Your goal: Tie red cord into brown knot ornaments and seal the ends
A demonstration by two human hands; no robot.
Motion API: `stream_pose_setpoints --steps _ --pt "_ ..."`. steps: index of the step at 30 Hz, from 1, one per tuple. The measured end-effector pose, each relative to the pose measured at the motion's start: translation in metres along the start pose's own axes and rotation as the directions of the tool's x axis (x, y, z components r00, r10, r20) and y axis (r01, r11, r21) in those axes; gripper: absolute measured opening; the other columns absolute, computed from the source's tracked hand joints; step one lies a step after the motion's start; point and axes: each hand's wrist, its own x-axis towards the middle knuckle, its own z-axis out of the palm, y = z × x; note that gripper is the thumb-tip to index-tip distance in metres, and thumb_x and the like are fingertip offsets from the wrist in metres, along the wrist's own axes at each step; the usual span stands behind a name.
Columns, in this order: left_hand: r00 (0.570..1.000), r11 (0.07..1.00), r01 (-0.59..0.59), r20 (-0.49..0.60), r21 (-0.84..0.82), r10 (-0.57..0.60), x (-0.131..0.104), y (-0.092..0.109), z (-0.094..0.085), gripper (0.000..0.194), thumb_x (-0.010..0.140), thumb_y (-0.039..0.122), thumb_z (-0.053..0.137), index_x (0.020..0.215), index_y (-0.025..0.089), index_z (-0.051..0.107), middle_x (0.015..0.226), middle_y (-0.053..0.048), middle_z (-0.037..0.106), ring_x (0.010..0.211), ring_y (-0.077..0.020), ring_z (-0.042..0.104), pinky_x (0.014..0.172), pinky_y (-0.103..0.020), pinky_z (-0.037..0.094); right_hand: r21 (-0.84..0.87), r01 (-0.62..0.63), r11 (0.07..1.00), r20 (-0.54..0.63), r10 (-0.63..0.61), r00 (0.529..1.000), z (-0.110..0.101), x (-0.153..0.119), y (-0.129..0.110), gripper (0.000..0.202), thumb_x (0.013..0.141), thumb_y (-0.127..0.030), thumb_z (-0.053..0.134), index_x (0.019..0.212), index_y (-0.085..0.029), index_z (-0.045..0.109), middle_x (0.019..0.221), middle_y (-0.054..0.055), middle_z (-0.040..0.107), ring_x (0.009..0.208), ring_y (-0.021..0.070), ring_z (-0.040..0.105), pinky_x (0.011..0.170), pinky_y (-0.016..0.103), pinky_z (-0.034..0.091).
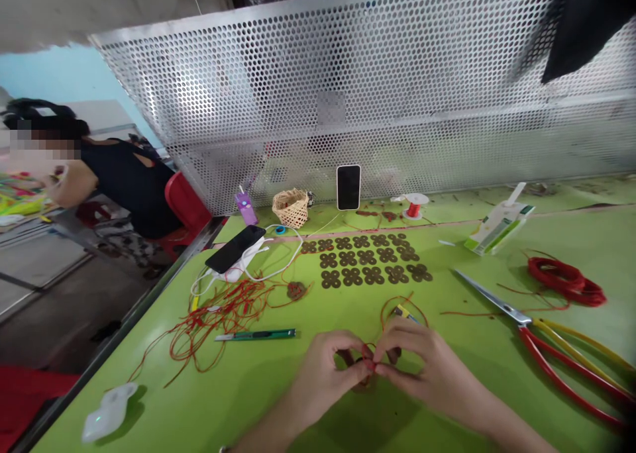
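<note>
My left hand (332, 368) and my right hand (426, 365) meet low in the middle of the view, just above the green table (189, 403). Fingertips of both are pinched together around a red cord (370, 367). Dark round pieces like old coins show partly under and between the fingers, mostly hidden. A loop of thin red cord runs out beyond my right hand, around a small yellow and blue object (406, 312). Past the hands, flat clusters of dark coin-like discs (369, 275) lie in three rows.
A green utility knife (263, 334) and tangled red cords (223, 310) lie left, near a black phone (236, 249). Large scissors (519, 317) and a red cord bundle (564, 282) lie right. Behind stand a basket (291, 209), an upright phone (348, 188) and a spool (413, 208). A person (132, 181) sits left.
</note>
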Motion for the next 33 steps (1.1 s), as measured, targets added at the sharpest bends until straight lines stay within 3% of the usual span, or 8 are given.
stream_pose_setpoints --steps 5,12,16,22,27,30,33 --pt "0.998 0.996 0.059 0.033 -0.072 -0.057 0.000 0.003 0.000 0.013 0.075 0.023 0.062 0.075 0.012 0.069 0.069 -0.004 0.066 0.055 -0.0118 0.058 0.053 -0.020 0.043 -0.087 0.056 0.995 -0.066 -0.062 0.996 0.004 -0.002 0.001 0.007 0.083 -0.018 0.056 0.084 -0.021 0.062 0.077 0.004 0.060 0.068 0.0149 0.056 0.059 0.027 0.047" --pt "1.000 1.000 0.008 0.002 -0.024 -0.008 0.000 0.003 0.001 0.010 0.075 0.019 0.061 0.073 0.013 0.069 0.066 -0.002 0.065 0.059 -0.0116 0.056 0.056 -0.019 0.042 -0.209 0.111 0.972 -0.086 -0.132 0.988 0.008 -0.001 -0.002 0.013 0.080 -0.008 0.052 0.080 -0.020 0.055 0.075 0.002 0.058 0.067 0.0143 0.055 0.058 0.026 0.044" --pt "1.000 1.000 -0.021 -0.011 -0.007 0.020 0.000 0.004 0.002 0.010 0.074 0.021 0.063 0.073 0.013 0.069 0.069 -0.003 0.066 0.063 -0.0125 0.058 0.059 -0.020 0.043 -0.187 0.092 0.978 -0.125 -0.117 0.985 0.013 0.000 -0.002 0.018 0.077 -0.002 0.047 0.082 -0.020 0.051 0.076 0.002 0.056 0.068 0.0143 0.054 0.058 0.025 0.045" --pt "0.999 1.000 -0.008 -0.041 0.012 0.008 0.001 0.001 0.002 0.008 0.074 0.018 0.062 0.073 0.014 0.068 0.070 -0.003 0.067 0.061 -0.0121 0.058 0.059 -0.020 0.044 -0.075 -0.048 0.996 -0.127 0.038 0.991 0.017 0.001 -0.003 0.019 0.075 -0.002 0.046 0.081 -0.020 0.049 0.074 0.001 0.056 0.064 0.0139 0.054 0.055 0.024 0.045" --pt "0.999 1.000 -0.013 -0.046 0.016 0.014 0.000 0.001 0.003 0.008 0.075 0.019 0.061 0.073 0.015 0.067 0.071 -0.002 0.068 0.061 -0.0122 0.059 0.060 -0.020 0.046 -0.047 0.001 0.999 -0.213 -0.011 0.977 0.015 0.002 -0.004 0.018 0.072 -0.005 0.048 0.078 -0.020 0.054 0.071 0.002 0.056 0.061 0.0138 0.052 0.053 0.024 0.042" --pt "0.999 1.000 -0.012 -0.037 0.019 0.013 0.001 0.005 0.004 0.008 0.074 0.018 0.060 0.071 0.014 0.067 0.067 -0.003 0.067 0.060 -0.0126 0.058 0.059 -0.021 0.045 0.159 -0.056 0.986 -0.185 0.085 0.979 0.016 0.002 -0.003 0.011 0.073 -0.009 0.048 0.073 -0.019 0.051 0.069 0.001 0.054 0.063 0.0142 0.050 0.056 0.024 0.041" --pt "1.000 1.000 -0.016 -0.018 0.015 0.016 0.000 0.008 0.005 0.009 0.075 0.019 0.059 0.071 0.013 0.066 0.063 -0.003 0.066 0.058 -0.0126 0.057 0.058 -0.021 0.045 0.520 -0.156 0.840 -0.027 0.199 0.980 0.019 0.003 0.000 0.004 0.075 -0.018 0.046 0.075 -0.019 0.049 0.068 0.000 0.050 0.064 0.0134 0.047 0.058 0.025 0.039"
